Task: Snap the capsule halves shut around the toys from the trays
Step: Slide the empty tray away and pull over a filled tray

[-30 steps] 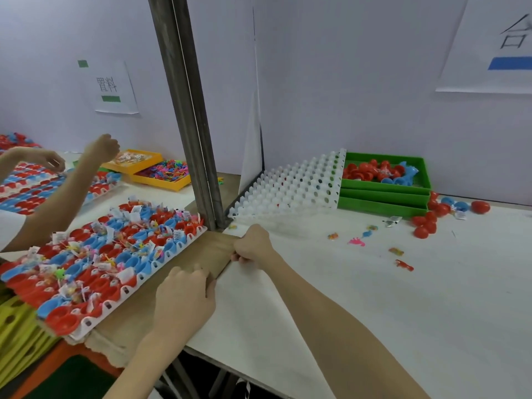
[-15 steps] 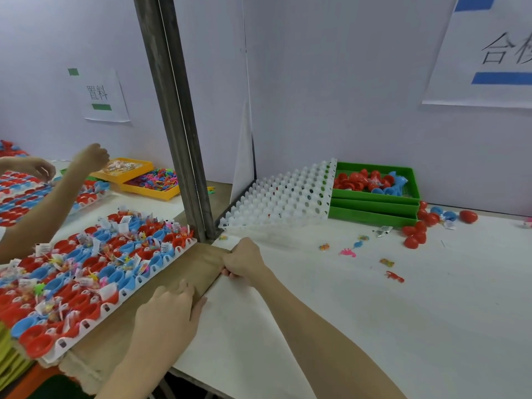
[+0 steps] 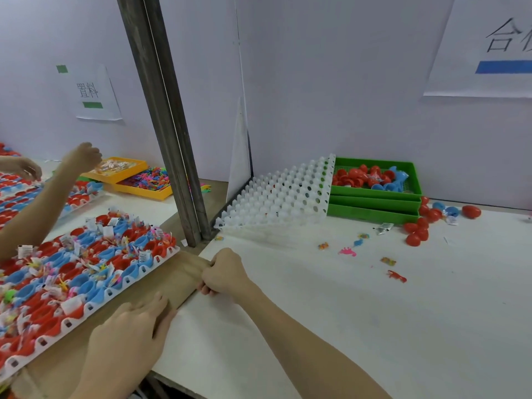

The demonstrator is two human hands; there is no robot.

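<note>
Head view, nearest first: the left hand (image 3: 129, 332) lies flat with fingers relaxed on the brown board (image 3: 169, 283), at the edge of the white table sheet (image 3: 345, 312). Just beyond, the right hand (image 3: 224, 273) curls its fingers over that sheet's edge (fingertips tucked under). Left of both, the filled tray (image 3: 95, 272) holds red and blue capsule halves with toys. Farther back, the empty white tray (image 3: 282, 197) leans on the green bins (image 3: 374, 204), with loose red capsules (image 3: 417, 231) nearby.
</note>
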